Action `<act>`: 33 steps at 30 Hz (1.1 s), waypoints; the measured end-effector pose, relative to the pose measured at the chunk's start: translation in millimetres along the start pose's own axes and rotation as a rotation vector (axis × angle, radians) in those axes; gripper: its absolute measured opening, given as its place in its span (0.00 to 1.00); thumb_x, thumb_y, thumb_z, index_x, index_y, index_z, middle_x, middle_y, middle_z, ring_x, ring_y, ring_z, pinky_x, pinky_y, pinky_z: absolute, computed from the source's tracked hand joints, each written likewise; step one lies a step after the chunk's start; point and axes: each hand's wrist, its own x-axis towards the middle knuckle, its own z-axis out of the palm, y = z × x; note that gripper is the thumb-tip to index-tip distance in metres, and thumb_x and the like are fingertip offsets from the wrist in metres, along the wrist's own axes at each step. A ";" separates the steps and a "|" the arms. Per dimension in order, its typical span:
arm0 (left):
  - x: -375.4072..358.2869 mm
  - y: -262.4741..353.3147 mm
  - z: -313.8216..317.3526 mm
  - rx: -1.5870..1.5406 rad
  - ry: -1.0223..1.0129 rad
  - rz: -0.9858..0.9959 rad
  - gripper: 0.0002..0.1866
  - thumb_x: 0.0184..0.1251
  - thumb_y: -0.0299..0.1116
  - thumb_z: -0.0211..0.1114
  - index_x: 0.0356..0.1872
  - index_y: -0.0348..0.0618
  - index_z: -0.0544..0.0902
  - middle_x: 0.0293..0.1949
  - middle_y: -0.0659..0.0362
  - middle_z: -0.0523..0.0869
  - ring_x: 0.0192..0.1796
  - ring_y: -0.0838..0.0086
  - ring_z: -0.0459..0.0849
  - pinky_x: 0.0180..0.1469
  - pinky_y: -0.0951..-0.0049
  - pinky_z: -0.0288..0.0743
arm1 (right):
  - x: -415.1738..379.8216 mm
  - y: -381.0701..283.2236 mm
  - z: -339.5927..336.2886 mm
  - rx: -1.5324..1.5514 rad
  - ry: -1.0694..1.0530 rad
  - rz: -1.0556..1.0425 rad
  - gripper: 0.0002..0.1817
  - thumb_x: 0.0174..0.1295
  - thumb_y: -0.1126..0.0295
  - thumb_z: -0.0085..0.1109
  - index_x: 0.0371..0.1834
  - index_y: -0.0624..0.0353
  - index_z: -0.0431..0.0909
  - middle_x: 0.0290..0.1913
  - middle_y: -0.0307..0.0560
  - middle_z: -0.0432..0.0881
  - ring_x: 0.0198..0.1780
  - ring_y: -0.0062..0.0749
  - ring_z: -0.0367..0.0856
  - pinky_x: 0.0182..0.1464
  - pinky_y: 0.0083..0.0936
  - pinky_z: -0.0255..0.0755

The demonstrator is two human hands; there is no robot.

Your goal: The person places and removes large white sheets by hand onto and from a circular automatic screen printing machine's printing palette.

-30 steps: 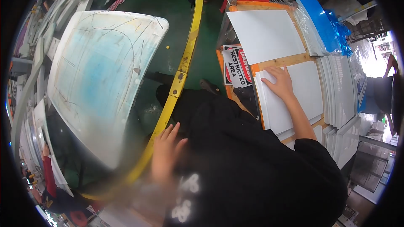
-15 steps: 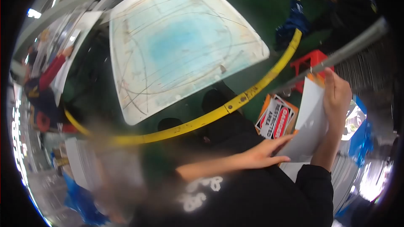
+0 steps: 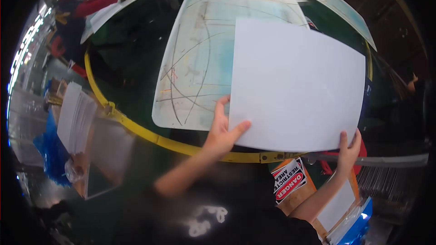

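A large white sheet (image 3: 297, 86) is held up in front of a pale, blue-stained platen (image 3: 190, 63) marked with dark lines. My left hand (image 3: 225, 127) grips the sheet's lower left edge, thumb on the near face and fingers behind. At the lower right corner, my right hand (image 3: 349, 147) pinches the same sheet between thumb and fingers. The sheet covers the right part of the platen; whether the two touch cannot be made out.
A curved yellow rail (image 3: 168, 144) runs between me and the platen. Stacked white sheets (image 3: 75, 118) stand at left. A danger sign (image 3: 289, 180) lies below my right hand. Another person's red sleeve (image 3: 97, 5) shows at upper left, near another platen (image 3: 340, 9) at upper right's opposite side.
The white sheet has moved from the right side to the front of the platen and now faces me broadly. My left hand has taken hold of its left edge.
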 end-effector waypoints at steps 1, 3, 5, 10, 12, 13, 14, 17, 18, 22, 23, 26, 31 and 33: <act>12.5 3.4 -9.7 0.031 0.000 0.027 0.29 0.62 0.20 0.59 0.61 0.38 0.54 0.51 0.47 0.77 0.53 0.71 0.77 0.54 0.70 0.72 | 6.4 3.8 15.2 -0.008 -0.025 0.012 0.36 0.52 0.59 0.69 0.59 0.68 0.65 0.54 0.55 0.74 0.57 0.37 0.71 0.61 0.29 0.61; 37.2 16.4 -29.0 0.099 0.000 0.019 0.31 0.60 0.22 0.62 0.61 0.37 0.55 0.52 0.44 0.77 0.53 0.69 0.78 0.54 0.69 0.73 | 29.0 3.3 51.9 -0.024 -0.071 0.032 0.34 0.52 0.60 0.70 0.55 0.70 0.67 0.52 0.54 0.75 0.54 0.35 0.73 0.59 0.29 0.63; 64.7 27.9 -52.3 0.347 0.028 0.093 0.34 0.54 0.29 0.69 0.60 0.36 0.61 0.54 0.43 0.76 0.55 0.64 0.77 0.57 0.64 0.70 | 46.2 -1.1 91.9 -0.090 -0.039 -0.078 0.34 0.50 0.59 0.71 0.54 0.70 0.68 0.51 0.54 0.76 0.53 0.36 0.74 0.58 0.29 0.64; 136.5 20.1 -133.8 1.264 0.119 0.395 0.41 0.40 0.54 0.74 0.58 0.43 0.75 0.65 0.44 0.64 0.70 0.47 0.48 0.68 0.47 0.43 | 67.9 -24.0 171.4 -0.268 -0.009 -0.153 0.37 0.47 0.54 0.72 0.54 0.69 0.69 0.49 0.57 0.77 0.52 0.42 0.76 0.56 0.30 0.66; 147.6 15.8 -151.4 1.419 0.105 0.361 0.43 0.37 0.61 0.72 0.56 0.46 0.78 0.68 0.45 0.59 0.72 0.42 0.36 0.68 0.40 0.32 | 69.0 -25.5 190.7 -0.370 0.005 -0.173 0.39 0.45 0.51 0.71 0.54 0.69 0.69 0.49 0.59 0.77 0.52 0.45 0.77 0.56 0.32 0.67; 151.4 14.3 -157.2 1.476 0.099 0.325 0.44 0.35 0.63 0.72 0.55 0.47 0.79 0.70 0.45 0.56 0.72 0.40 0.32 0.67 0.36 0.29 | 70.4 -23.5 196.4 -0.360 -0.023 -0.152 0.39 0.44 0.50 0.71 0.53 0.69 0.70 0.49 0.59 0.78 0.51 0.47 0.77 0.55 0.33 0.67; 154.6 12.4 -162.8 1.533 0.090 0.290 0.44 0.34 0.65 0.72 0.55 0.47 0.79 0.71 0.46 0.54 0.71 0.39 0.28 0.65 0.33 0.26 | 69.4 -24.2 200.5 -0.372 -0.038 -0.136 0.40 0.44 0.49 0.71 0.53 0.69 0.70 0.49 0.59 0.78 0.52 0.46 0.77 0.55 0.32 0.67; 152.2 5.8 -169.8 1.581 0.114 0.251 0.43 0.33 0.66 0.71 0.54 0.51 0.81 0.72 0.47 0.50 0.71 0.38 0.26 0.62 0.28 0.22 | 63.0 -33.1 205.0 -0.392 -0.087 -0.083 0.42 0.42 0.47 0.72 0.53 0.70 0.71 0.49 0.59 0.78 0.52 0.45 0.77 0.56 0.31 0.67; 149.9 5.7 -169.1 1.597 0.127 0.237 0.43 0.33 0.66 0.71 0.54 0.52 0.81 0.72 0.47 0.49 0.71 0.38 0.25 0.61 0.28 0.21 | 61.2 -32.2 206.1 -0.396 -0.090 -0.089 0.42 0.42 0.47 0.71 0.53 0.70 0.71 0.49 0.59 0.78 0.52 0.45 0.77 0.56 0.32 0.67; 144.6 6.7 -168.4 1.632 0.167 0.220 0.42 0.33 0.67 0.70 0.53 0.55 0.81 0.73 0.48 0.47 0.70 0.37 0.23 0.59 0.25 0.19 | 60.1 -22.4 210.6 -0.446 -0.091 -0.107 0.41 0.43 0.47 0.70 0.54 0.69 0.71 0.50 0.60 0.78 0.53 0.46 0.76 0.56 0.32 0.67; 144.8 7.2 -169.1 1.651 0.170 0.222 0.42 0.34 0.67 0.69 0.54 0.55 0.81 0.73 0.48 0.47 0.70 0.37 0.23 0.59 0.25 0.19 | 60.5 -20.0 211.3 -0.467 -0.090 -0.110 0.41 0.44 0.46 0.70 0.54 0.69 0.71 0.50 0.60 0.78 0.53 0.46 0.76 0.56 0.33 0.66; 142.9 4.6 -167.9 1.680 0.216 0.232 0.42 0.33 0.68 0.69 0.53 0.57 0.81 0.73 0.52 0.47 0.71 0.39 0.24 0.59 0.26 0.19 | 57.1 -23.7 213.2 -0.468 -0.091 -0.128 0.40 0.45 0.48 0.69 0.53 0.69 0.70 0.49 0.60 0.78 0.52 0.49 0.76 0.56 0.34 0.66; 141.6 6.0 -164.3 1.740 0.251 0.268 0.40 0.36 0.67 0.68 0.53 0.57 0.81 0.73 0.54 0.49 0.72 0.42 0.29 0.59 0.25 0.19 | 57.4 -15.2 214.8 -0.551 -0.103 -0.125 0.42 0.45 0.44 0.67 0.54 0.69 0.70 0.49 0.61 0.78 0.52 0.50 0.76 0.56 0.35 0.67; 141.3 4.0 -163.3 1.760 0.249 0.276 0.39 0.37 0.67 0.67 0.53 0.57 0.81 0.73 0.55 0.51 0.72 0.43 0.33 0.59 0.25 0.19 | 57.3 -16.2 213.5 -0.581 -0.113 -0.120 0.43 0.45 0.42 0.66 0.54 0.69 0.70 0.49 0.62 0.78 0.52 0.51 0.76 0.56 0.35 0.67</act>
